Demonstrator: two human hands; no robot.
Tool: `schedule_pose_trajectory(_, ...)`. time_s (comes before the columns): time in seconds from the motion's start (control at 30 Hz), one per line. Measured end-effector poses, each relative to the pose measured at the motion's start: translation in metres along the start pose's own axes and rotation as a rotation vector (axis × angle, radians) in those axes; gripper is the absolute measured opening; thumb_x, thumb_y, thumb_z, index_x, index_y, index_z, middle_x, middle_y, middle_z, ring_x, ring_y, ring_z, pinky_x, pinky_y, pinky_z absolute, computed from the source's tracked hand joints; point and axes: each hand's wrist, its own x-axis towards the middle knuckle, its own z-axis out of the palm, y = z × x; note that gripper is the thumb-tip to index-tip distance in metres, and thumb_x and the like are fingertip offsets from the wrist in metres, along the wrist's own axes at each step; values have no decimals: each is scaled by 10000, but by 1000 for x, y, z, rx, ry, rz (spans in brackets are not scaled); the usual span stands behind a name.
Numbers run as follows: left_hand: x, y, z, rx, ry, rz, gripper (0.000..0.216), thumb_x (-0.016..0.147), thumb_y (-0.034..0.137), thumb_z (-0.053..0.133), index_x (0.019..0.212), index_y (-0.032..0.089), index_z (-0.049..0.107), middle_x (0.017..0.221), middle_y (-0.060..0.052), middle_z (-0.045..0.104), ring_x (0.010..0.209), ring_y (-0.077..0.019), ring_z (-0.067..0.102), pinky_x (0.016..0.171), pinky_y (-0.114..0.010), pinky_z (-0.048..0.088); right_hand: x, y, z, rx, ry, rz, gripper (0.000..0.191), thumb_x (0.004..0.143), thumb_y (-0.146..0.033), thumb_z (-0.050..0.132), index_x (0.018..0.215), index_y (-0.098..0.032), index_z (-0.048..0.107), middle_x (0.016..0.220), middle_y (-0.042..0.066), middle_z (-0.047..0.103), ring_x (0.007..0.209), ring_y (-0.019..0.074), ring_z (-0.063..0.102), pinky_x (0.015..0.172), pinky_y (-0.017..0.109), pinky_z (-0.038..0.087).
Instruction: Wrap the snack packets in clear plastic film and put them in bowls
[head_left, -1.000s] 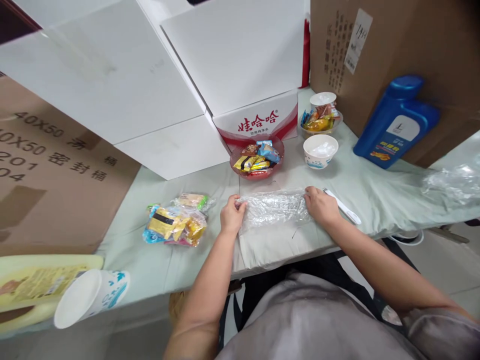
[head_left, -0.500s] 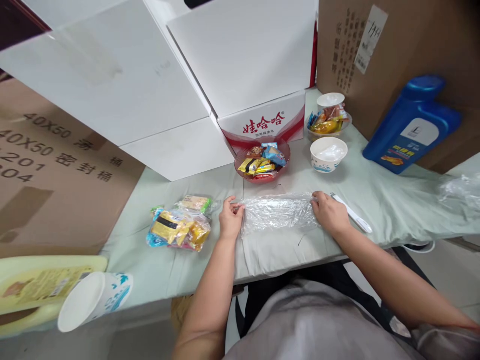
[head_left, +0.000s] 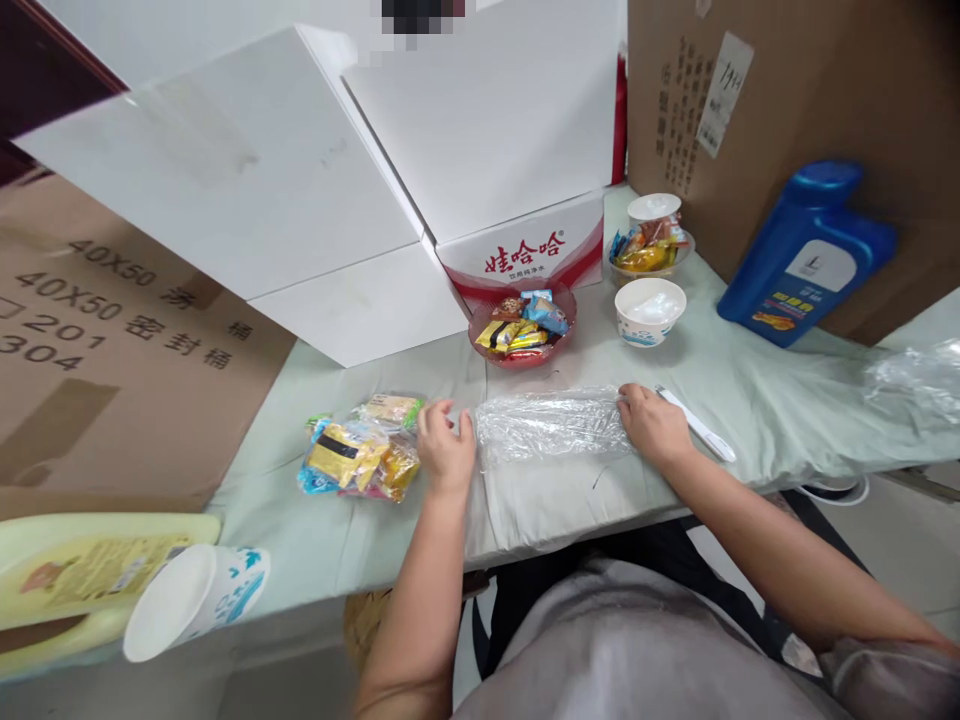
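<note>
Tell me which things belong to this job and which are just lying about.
Seemingly in the job:
clear plastic, the right hand at its right end, the left hand open beside it

Apparently lying about:
snack packets
slim white tool
red bowl
blue bottle
yellow bottle

Left hand (head_left: 446, 448) — off plastic film (head_left: 551, 425); nearer bagged snacks (head_left: 349, 460).

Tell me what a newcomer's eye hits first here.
Probably the blue bottle, at the right before a brown carton. Next, the red bowl of bright snacks, mid-table, before a red-lettered white box. Nearer, the right hand touches crinkled clear plastic; the left hand is open by its other end.
</note>
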Motion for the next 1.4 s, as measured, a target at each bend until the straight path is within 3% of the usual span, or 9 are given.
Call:
schedule_pose_trajectory(0.13,-25,20,7,35,-451,413,404,903,382,553,1273,220,571,1340,-122,565,1302,-294,465,1095,-476,350,0,1,-1,-22,-19,-9,266,984,-269,386,1139,-156,570,1045,115,698,855,221,667,625,290,391)
schedule_pose_trajectory(0.3,-41,24,18,181,-709,503,608,928,479,498,1483,275,359,1593,-77,276,1485,-307,175,1183,-559,146,4,26,-15,-45,5,71,283,961,-259,428,1184,-152,564,1070,126,685,849,243,651,669,309,408)
schedule_pose_trajectory(0.43,-40,21,18,195,-713,512,613,934,475,484,1492,262,347,1598,-87,258,1489,-302,164,1182,-563,142,5,24,-35,-42,126,26,295,942,-264,459,1130,-107,622,1068,180,669,985,299,606,820,368,424)
schedule_pose_trajectory(0.53,-39,23,18,193,-694,517,607,929,455,498,1486,259,358,1594,-94,266,1487,-303,172,1179,-568,147,-1,-6,-31,37,114,-246,374,950,-344,480,1221,-124,614,1251,172,622,1171,305,537,990,418,376)
schedule_pose_trajectory(0.67,-41,20,17,214,-696,499,625,924,478,502,1492,268,348,1600,-94,249,1486,-308,175,1180,-562,154,-13,-35,-1,62,-57,-560,681,893,-587,514,1438,-185,453,1513,133,414,1421,349,288,1135,555,194)
schedule_pose_trajectory(0.87,-42,10,9,278,-695,377,806,841,625,564,1515,271,298,1615,-138,168,1485,-387,102,1156,-619,157,-24,3,10,6,-71,-396,817,871,-677,465,1498,-166,354,1551,167,330,1447,374,231,1126,635,165)
schedule_pose_trajectory(1.0,-49,11,-4,226,-637,447,836,802,610,627,1491,226,350,1597,-172,216,1478,-403,122,1146,-644,170,-41,36,-3,25,13,-413,872,816,-688,552,1478,-147,386,1547,199,324,1457,389,187,1122,631,200)
schedule_pose_trajectory(1.2,-65,-4,-35,-21,-581,594,283,873,342,611,1112,198,651,1223,-120,635,1242,-287,538,1049,-464,465,-70,64,-16,255,30,-621,288,948,-363,539,1167,-219,659,1263,98,646,1239,245,542,1019,450,426)
schedule_pose_trajectory(1.4,-69,-18,-50,-126,-532,594,221,913,165,479,971,242,679,1059,-53,711,1109,-210,644,976,-392,540,-74,65,-20,306,97,-608,209,974,-249,481,976,-218,687,1079,69,708,1068,217,624,921,416,477)
